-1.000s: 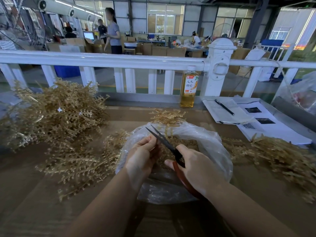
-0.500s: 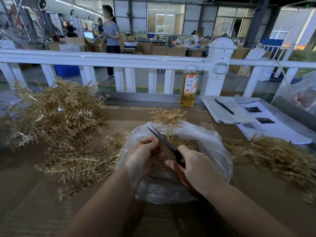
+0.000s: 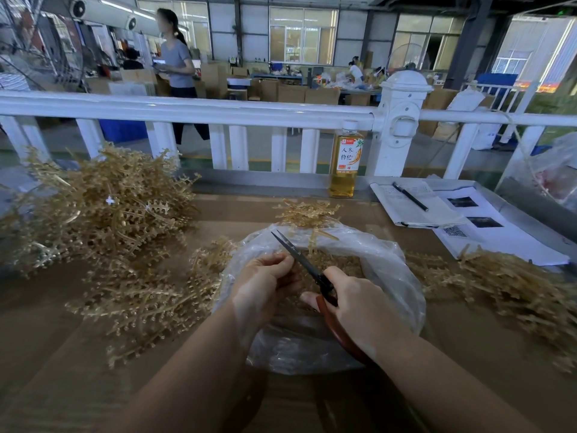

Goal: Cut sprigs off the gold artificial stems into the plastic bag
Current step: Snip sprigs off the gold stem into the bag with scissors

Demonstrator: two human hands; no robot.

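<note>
Uncut pile: a heap of gold artificial stems point(image 3: 103, 210) lies at far left on the table point(image 3: 62, 370), with more loose stems point(image 3: 146, 295) nearer, reaching the left edge of the bag.
Left hand: the left hand point(image 3: 265, 282) hangs over the mouth of the bag, fingers curled in a pinch just beside the blades; it seems to grip a small gold piece, but the piece itself is hidden by the fingers.
Scissors: the scissors point(image 3: 299, 260) have red handles and dark blades that point far-left and look nearly together.
Right hand: the right hand point(image 3: 359, 307) is clenched round the red handles, thumb through a loop.
Plastic bag: the plastic bag point(image 3: 390, 276) sits open at centre, its mouth rolled wide; cut gold sprigs point(image 3: 340, 264) fill its bottom, and one stem point(image 3: 307, 214) leans over the far rim.
Right pile: more gold stems point(image 3: 515, 285) lie to the right of the bag.
Risk, fingers: the blades work right against the left fingertips, so a hurried snip could nick them.
Risk, spill: a sprig cut near the rim could spring out onto the table.
Risk, bag: the blade tips could snag the thin film and tear it.
Far edge: a bottle point(image 3: 345, 164) of amber drink stands by the white railing point(image 3: 218, 109).
</note>
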